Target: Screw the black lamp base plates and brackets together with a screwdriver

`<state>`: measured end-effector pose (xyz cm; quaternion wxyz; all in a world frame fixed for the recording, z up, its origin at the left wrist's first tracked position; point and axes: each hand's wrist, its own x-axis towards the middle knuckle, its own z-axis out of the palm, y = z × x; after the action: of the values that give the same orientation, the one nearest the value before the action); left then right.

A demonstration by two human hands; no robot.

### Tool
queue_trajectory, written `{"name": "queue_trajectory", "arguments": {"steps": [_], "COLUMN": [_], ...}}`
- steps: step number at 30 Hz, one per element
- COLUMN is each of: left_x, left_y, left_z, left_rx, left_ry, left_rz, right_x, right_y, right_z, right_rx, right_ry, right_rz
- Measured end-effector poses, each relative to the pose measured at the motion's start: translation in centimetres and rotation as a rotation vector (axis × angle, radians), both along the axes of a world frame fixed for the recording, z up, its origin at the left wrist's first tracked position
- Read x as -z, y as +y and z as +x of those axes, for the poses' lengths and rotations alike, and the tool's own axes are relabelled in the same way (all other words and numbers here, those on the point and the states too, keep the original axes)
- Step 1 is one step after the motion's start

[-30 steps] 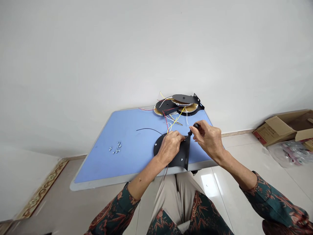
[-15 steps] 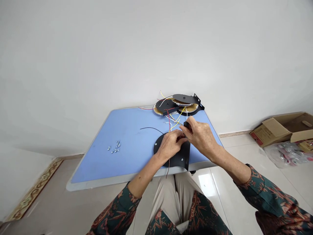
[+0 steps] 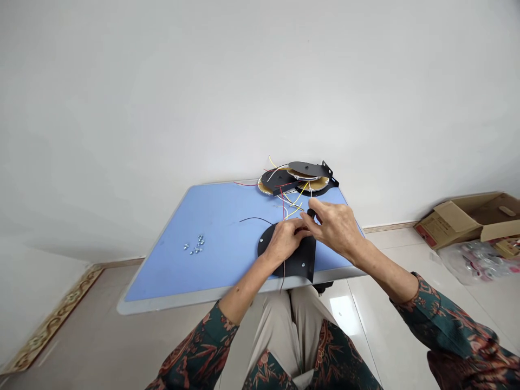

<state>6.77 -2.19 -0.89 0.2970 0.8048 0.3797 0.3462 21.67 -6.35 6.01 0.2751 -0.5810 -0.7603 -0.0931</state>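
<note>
A black metal plate (image 3: 303,262) with small screws lies at the near edge of the blue table (image 3: 219,244). My left hand (image 3: 284,239) rests on the plate with its fingers curled, pinching something I cannot make out at its top. My right hand (image 3: 335,225) is closed round a small black-handled tool (image 3: 311,213), whose tip meets my left fingertips. Red, yellow and white wires (image 3: 289,201) run from the plate toward the back.
A stack of black and gold discs with brackets (image 3: 299,176) sits at the table's far edge. Several small silver nuts (image 3: 195,245) lie at the left. A thin black wire (image 3: 255,220) curves mid-table. An open cardboard box (image 3: 463,216) and a plastic bag (image 3: 475,260) are on the floor, right.
My right hand has come in from the right with the tool until it meets my left hand over the plate. The left hand has stayed on the plate.
</note>
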Motion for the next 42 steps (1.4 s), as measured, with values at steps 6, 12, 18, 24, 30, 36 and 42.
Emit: {"name": "queue_trajectory", "arguments": {"steps": [6,12,18,24,30,36,42], "left_x": [0.1,0.2,0.1,-0.1,0.0,-0.3,0.0], "left_y": [0.3,0.4,0.5,0.4,0.3,0.3,0.4], "left_z": [0.2,0.3,0.4,0.4,0.4,0.6,0.5], "left_rx": [-0.051,0.015,-0.010,-0.016,-0.004,-0.012,0.073], "left_ry": [-0.032,-0.075,-0.075,-0.077,-0.091,-0.128,-0.131], "left_rz": [-0.071,-0.103,-0.084,-0.093,-0.159,-0.203,-0.188], "right_x": [-0.6,-1.0,-1.4,-1.9,-1.6,-2.0,-1.0], "right_y": [0.1,0.2,0.2,0.1,0.1,0.0,0.3], "right_z": [0.2,0.5,0.0,0.7,0.2,0.7,0.6], "right_rx": [-0.038,-0.008,0.048,-0.007,0.099,-0.115,0.077], "right_ry": [0.019,-0.018,-0.063,-0.009,-0.064,0.042,-0.025], "right_rz": [-0.051,-0.065,-0.104,-0.211,-0.175,-0.213,-0.158]}}
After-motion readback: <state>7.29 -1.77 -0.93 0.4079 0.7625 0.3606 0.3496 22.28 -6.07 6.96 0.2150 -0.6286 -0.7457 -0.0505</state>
